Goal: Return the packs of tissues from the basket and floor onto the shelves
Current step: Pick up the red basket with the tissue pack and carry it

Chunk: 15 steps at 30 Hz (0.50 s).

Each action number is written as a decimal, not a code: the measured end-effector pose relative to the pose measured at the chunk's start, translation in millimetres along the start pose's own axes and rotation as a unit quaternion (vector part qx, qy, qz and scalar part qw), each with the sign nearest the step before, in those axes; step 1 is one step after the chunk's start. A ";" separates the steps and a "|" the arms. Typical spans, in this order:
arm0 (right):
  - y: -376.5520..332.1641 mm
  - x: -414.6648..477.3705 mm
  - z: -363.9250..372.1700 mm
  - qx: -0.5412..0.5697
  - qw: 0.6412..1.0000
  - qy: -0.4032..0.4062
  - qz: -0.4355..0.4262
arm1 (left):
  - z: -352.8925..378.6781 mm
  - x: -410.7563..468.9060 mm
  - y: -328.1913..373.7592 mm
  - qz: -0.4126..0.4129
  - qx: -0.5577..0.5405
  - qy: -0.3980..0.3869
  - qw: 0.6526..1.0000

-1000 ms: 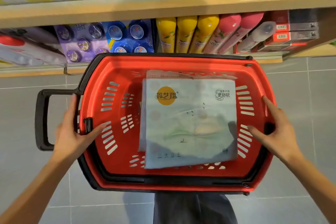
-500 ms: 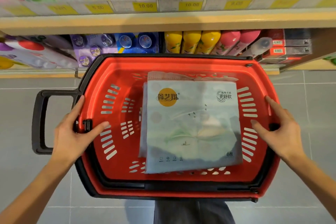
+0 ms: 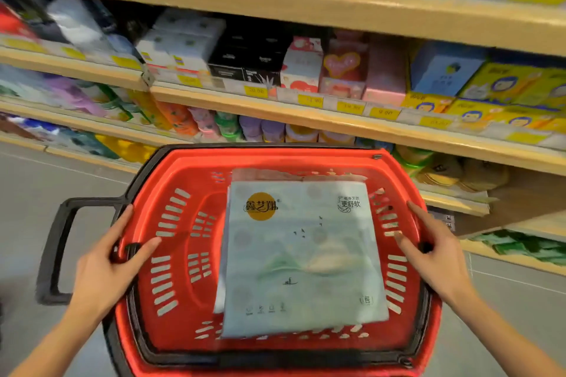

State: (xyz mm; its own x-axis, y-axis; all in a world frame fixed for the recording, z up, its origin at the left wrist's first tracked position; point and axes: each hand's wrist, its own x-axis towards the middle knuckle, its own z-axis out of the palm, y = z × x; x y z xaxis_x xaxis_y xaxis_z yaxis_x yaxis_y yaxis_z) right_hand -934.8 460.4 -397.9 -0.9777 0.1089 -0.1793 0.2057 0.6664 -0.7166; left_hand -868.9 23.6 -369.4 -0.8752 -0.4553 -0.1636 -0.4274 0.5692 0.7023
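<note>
A red plastic basket [image 3: 183,174] with black trim fills the lower middle of the view. A pale green pack of tissues [image 3: 300,260] with an orange round logo lies flat inside it, on top of another pack whose edge shows behind. My left hand [image 3: 107,266] grips the basket's left rim, thumb inside. My right hand [image 3: 435,257] grips the right rim. Wooden shelves [image 3: 306,110] with tissue boxes and packs rise in front of me.
A black pull handle [image 3: 55,248] sticks out from the basket's left side. Yellow price tags [image 3: 311,100] line the shelf edges. Bottles and rolls fill the lower shelf. Grey tiled floor [image 3: 46,180] lies left and right of the basket.
The basket has come up with both hands holding its rims. My view has tilted up, so higher shelves with tissue boxes now show instead of the bottom shelf.
</note>
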 end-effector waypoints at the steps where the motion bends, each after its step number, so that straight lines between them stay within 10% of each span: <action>1: -18.9 -4.8 -11.0 -0.001 1.000 -0.008 -0.009 | -20.8 -11.2 8.7 -0.001 0.001 0.019 1.000; 15: -263.2 -49.8 -16.5 -0.030 0.972 -0.112 -0.206 | -255.9 -139.1 -5.0 -0.093 0.002 0.189 0.978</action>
State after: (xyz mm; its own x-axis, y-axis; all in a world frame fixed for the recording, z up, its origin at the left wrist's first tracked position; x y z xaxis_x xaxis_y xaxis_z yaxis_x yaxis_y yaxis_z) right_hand -941.0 291.7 -189.2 -0.9417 -0.3349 -0.0317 -0.2111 0.6618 -0.7193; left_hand -687.1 -91.0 -172.9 -0.6371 -0.7705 -0.0204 -0.5722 0.4551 0.6823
